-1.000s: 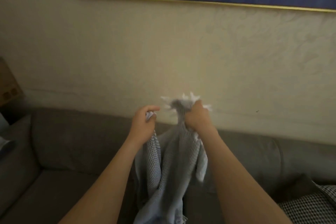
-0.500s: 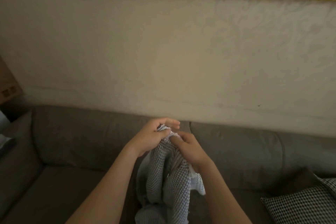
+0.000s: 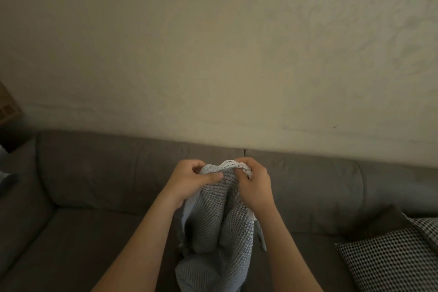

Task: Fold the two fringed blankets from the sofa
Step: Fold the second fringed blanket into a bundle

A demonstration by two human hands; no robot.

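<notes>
- Gripping the grey knit blanket (image 3: 218, 232) by its top edge, left hand (image 3: 192, 180) and right hand (image 3: 254, 185) sit together; it hangs bunched over the sofa (image 3: 94, 173) seat.
- Probably hunting for corners in this dim view — next, slide the hands apart.

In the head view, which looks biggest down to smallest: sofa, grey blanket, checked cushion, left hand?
Largest first:
sofa
grey blanket
checked cushion, cut off by the frame, so its place against the blanket is unsure
left hand, smallest
</notes>
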